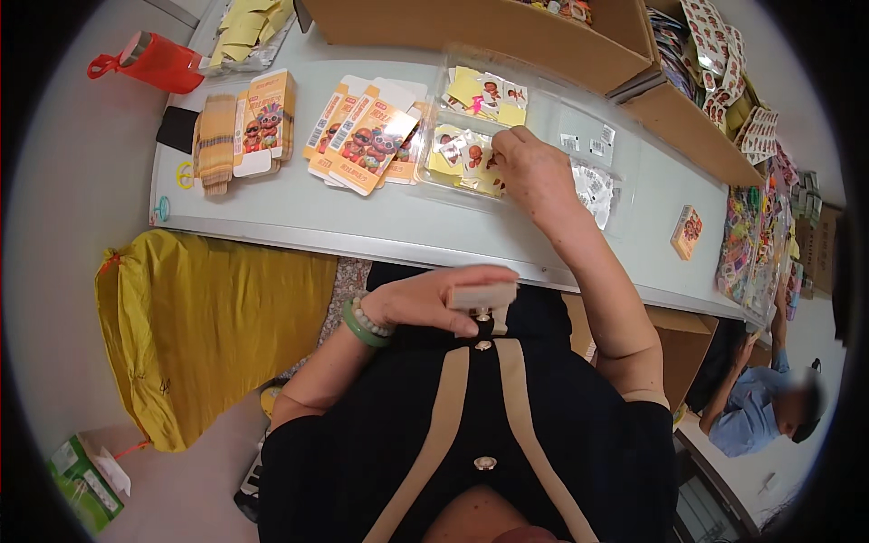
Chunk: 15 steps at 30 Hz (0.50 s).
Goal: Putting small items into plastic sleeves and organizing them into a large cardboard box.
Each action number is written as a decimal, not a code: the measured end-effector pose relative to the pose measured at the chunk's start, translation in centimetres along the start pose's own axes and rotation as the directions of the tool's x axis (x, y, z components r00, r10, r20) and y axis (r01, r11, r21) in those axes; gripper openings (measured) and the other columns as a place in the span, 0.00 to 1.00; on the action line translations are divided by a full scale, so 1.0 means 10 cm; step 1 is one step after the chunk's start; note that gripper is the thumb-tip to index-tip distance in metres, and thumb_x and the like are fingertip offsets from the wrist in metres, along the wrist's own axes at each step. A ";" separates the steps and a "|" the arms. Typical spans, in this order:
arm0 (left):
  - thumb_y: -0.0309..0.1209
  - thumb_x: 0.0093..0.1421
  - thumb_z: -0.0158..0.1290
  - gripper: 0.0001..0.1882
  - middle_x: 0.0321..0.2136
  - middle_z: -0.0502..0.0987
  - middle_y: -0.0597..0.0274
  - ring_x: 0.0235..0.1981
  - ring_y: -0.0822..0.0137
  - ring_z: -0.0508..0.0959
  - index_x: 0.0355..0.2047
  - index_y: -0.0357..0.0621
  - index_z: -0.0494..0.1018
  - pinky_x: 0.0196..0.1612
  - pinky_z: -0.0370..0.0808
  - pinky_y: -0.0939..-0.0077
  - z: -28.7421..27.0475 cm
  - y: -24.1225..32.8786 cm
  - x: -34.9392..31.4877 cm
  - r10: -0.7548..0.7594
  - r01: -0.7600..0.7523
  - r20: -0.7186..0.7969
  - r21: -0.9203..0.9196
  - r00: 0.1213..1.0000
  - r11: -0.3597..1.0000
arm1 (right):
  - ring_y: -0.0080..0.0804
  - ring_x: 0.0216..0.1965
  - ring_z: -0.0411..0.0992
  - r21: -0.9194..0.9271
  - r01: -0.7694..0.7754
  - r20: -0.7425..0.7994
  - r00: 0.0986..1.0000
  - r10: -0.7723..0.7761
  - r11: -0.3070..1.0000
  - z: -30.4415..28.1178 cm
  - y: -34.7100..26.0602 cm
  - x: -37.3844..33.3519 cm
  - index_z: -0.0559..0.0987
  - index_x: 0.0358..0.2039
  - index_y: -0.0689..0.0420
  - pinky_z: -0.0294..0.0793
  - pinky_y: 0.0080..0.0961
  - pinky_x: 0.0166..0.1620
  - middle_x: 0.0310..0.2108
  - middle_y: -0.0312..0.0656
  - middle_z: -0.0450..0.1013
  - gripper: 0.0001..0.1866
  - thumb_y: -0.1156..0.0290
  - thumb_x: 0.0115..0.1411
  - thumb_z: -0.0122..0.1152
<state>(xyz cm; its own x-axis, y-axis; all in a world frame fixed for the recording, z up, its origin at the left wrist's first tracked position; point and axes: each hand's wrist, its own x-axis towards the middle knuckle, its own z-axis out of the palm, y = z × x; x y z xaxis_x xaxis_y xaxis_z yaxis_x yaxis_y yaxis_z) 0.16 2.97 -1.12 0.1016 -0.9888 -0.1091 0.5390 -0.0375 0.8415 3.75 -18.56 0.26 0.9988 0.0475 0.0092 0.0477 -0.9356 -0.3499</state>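
In front of my body my left hand (418,300), with beads and a green bangle at the wrist, is closed on a small cardboard box (482,296), seen end-on. Over the table my right hand (536,172) reaches to a clear plastic tray (425,172), fingers pinched together at the edge of the small sticker cards (477,156). Whatever lies between those fingertips is hidden. More yellow and white sticker cards (489,94) fill the tray's far compartment. White printed packets (593,192) lie to the right of my right hand.
Flat orange cartons (367,145) and a stacked row of cartons (215,140) lie at left, near a red-covered bottle (149,63). Large cardboard boxes (480,41) line the back. One finished-looking carton (687,232) sits at right, near bagged colourful bands (747,244). Another person (756,407) is at far right.
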 end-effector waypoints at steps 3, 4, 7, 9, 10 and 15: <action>0.25 0.52 0.59 0.33 0.48 0.71 0.59 0.49 0.71 0.72 0.57 0.39 0.58 0.51 0.70 0.77 -0.06 0.08 0.05 -0.021 0.006 -0.084 -0.172 0.996 0.985 | 0.46 0.33 0.72 0.082 -0.047 -0.098 0.994 0.055 0.996 -0.12 0.10 -0.04 0.74 0.30 0.57 0.71 0.39 0.36 0.31 0.46 0.71 0.04 0.73 0.54 0.52; 0.25 0.52 0.59 0.31 0.46 0.73 0.59 0.48 0.69 0.73 0.55 0.38 0.59 0.51 0.70 0.76 -0.02 0.14 0.02 0.015 -0.080 -0.261 -0.238 0.965 0.968 | 0.47 0.33 0.72 0.104 -0.010 -0.053 0.998 0.016 0.994 -0.12 0.11 -0.06 0.74 0.31 0.57 0.71 0.39 0.37 0.31 0.47 0.71 0.05 0.73 0.54 0.51; 0.31 0.48 0.63 0.34 0.42 0.74 0.51 0.43 0.59 0.77 0.53 0.36 0.62 0.48 0.74 0.66 -0.05 0.27 0.06 0.118 -0.229 -0.433 -0.213 0.894 0.950 | 0.47 0.36 0.73 0.099 0.144 0.076 0.986 -0.152 0.985 -0.13 0.15 0.00 0.75 0.36 0.57 0.72 0.36 0.38 0.31 0.47 0.73 0.08 0.74 0.53 0.54; 0.34 0.47 0.64 0.31 0.41 0.75 0.49 0.43 0.55 0.77 0.49 0.36 0.65 0.46 0.76 0.62 -0.05 0.39 0.04 0.097 -0.292 -0.556 -0.273 0.825 0.917 | 0.45 0.37 0.73 0.264 0.172 -0.102 0.983 -0.150 0.949 -0.30 0.11 0.02 0.75 0.38 0.57 0.73 0.33 0.38 0.32 0.46 0.73 0.11 0.76 0.52 0.57; 0.34 0.47 0.64 0.31 0.41 0.75 0.49 0.43 0.55 0.77 0.49 0.36 0.65 0.46 0.76 0.62 -0.07 0.42 0.05 0.117 -0.296 -0.535 -0.261 0.837 0.919 | 0.44 0.36 0.74 0.284 0.193 -0.289 0.951 -0.108 0.939 -0.38 0.22 0.05 0.76 0.38 0.58 0.73 0.32 0.39 0.33 0.45 0.74 0.11 0.77 0.52 0.58; 0.34 0.43 0.67 0.35 0.41 0.75 0.49 0.42 0.53 0.78 0.49 0.36 0.65 0.46 0.76 0.61 -0.05 0.62 0.11 0.273 -0.462 -0.612 -0.173 0.742 0.870 | 0.43 0.37 0.75 0.072 -0.156 -0.651 0.741 0.165 0.985 -1.25 1.16 0.48 0.79 0.36 0.59 0.73 0.31 0.40 0.34 0.49 0.76 0.11 0.70 0.52 0.57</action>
<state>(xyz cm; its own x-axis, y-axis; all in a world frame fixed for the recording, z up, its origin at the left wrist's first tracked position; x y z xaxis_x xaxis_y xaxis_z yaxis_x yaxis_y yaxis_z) 4.04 1.72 3.74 0.7342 -0.6561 -0.1748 0.5662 0.4495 0.6909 9.17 -33.53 7.93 0.7535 -0.3467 0.5586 -0.1092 -0.9039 -0.4136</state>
